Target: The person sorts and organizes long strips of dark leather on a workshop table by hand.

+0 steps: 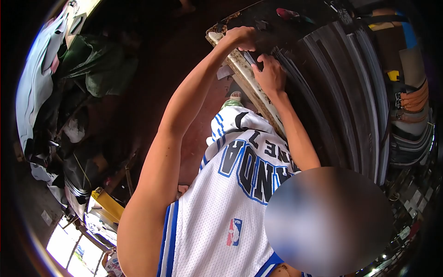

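Note:
My left hand (242, 38) is closed at the far end of a worn, pale table edge (251, 76). Its curled fingers hide whatever may be between them. Just right of it, my right hand (271, 74) rests over the tabletop with fingers bent, thumb and forefinger apart. A thin grey strip (249, 57) shows between the two hands, near the table edge. Beside my right hand, long dark flat strips (318, 87) lie in layered rows; their material is hard to make out.
Belts or straps, some brown (412, 101), are piled at the right. A small red item (287, 14) lies at the table's far side. Green cloth (97, 64) and pale sheets (39, 69) are on the left. A yellow object (108, 205) is at lower left. A blurred patch covers the lower right.

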{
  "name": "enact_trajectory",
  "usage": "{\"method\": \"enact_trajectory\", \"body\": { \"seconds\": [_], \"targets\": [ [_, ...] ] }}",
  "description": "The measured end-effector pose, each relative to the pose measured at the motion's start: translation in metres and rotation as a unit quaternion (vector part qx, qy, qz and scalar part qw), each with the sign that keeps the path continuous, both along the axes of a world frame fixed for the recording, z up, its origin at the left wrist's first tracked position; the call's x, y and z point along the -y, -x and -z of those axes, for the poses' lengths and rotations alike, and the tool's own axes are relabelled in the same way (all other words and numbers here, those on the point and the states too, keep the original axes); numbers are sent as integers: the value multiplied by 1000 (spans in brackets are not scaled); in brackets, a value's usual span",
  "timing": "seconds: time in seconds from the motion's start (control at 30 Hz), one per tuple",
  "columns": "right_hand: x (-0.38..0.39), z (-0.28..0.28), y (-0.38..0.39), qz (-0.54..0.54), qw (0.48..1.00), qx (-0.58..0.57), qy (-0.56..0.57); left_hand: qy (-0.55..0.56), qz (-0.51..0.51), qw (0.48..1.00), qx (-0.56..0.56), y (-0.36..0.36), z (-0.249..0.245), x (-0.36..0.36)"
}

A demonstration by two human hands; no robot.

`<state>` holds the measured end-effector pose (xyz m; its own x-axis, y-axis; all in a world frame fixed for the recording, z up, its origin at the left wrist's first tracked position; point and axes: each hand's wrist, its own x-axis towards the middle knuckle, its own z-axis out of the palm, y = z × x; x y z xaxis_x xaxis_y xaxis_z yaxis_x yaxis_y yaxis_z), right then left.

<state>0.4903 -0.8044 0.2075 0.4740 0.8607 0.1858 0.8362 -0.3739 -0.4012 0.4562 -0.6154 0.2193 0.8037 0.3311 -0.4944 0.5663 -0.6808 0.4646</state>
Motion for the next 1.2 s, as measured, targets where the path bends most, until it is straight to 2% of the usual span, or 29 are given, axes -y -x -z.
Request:
{"method": "enact_trajectory", "body": {
  "seconds": [0.13, 0.27, 0.37, 0.43, 0.67, 0.73, 1.2],
  "targets": [
    [-1, -3, 1, 4, 1000, -4, 4, -46, 5, 999, 24, 1, 9, 0],
    [0, -2, 2, 6, 1000, 5, 14, -45, 0, 998, 35, 3, 8, 1],
    [-1, 0, 2, 4, 1000, 10, 9, -8, -5, 999, 35, 5, 1, 1],
    [-2, 2, 2, 4, 1000, 12, 6, 16, -5, 1000, -7, 3, -5, 3],
    [-3, -5, 5, 24, 1000, -1, 21, 28, 22, 999, 7, 4, -6, -1],
    [-3, -5, 5, 27, 999, -2, 22, 55, 10, 998, 36, 4, -2, -2],
    [-2, -7, 5, 27, 999, -14, 36, 97, -38, 994, 21, 2, -7, -1]
  ]
}}
